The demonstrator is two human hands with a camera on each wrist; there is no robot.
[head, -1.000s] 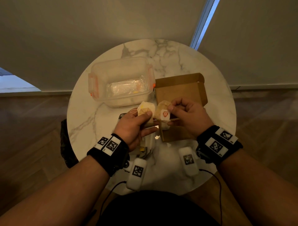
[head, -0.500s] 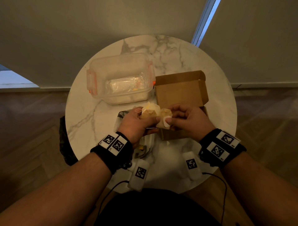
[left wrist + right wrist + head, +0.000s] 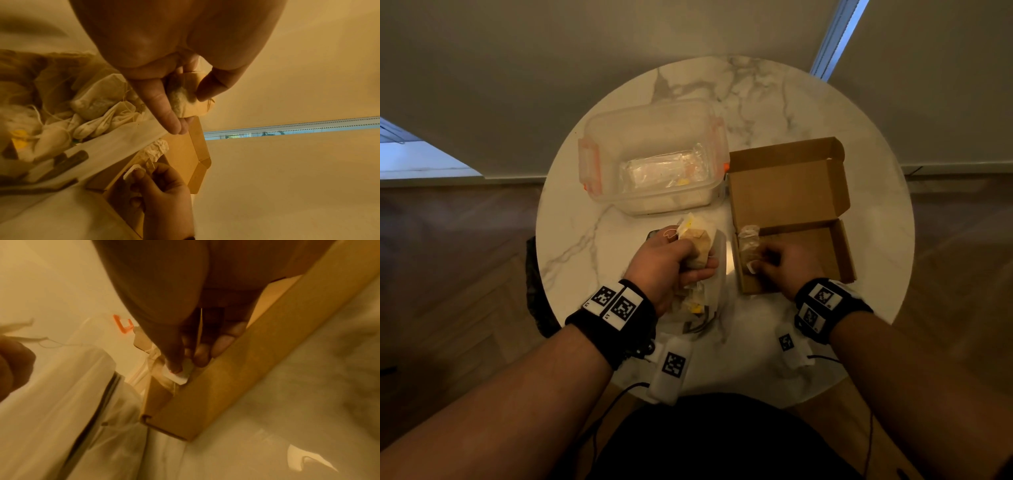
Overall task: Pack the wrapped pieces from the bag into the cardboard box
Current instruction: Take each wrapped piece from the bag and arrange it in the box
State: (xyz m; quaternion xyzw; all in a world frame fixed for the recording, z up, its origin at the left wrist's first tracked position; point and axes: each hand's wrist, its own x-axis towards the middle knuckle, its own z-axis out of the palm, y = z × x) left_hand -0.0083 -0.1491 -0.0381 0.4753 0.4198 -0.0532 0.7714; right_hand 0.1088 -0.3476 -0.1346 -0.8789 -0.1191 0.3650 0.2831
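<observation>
The right hand [image 3: 789, 265] pinches a wrapped piece [image 3: 749, 250] by its white tag, thumb and fingertips [image 3: 174, 368] closed on it inside the left end of the cardboard box [image 3: 822, 246]. The piece lies along the box's left wall, its long axis running from the hand toward the raised lid. Left of the box, the left hand [image 3: 667, 269] grips a second wrapped piece [image 3: 697, 241] above the clear bag [image 3: 709, 298]. Beyond that, left of the lid, sits a clear plastic container [image 3: 654, 157].
</observation>
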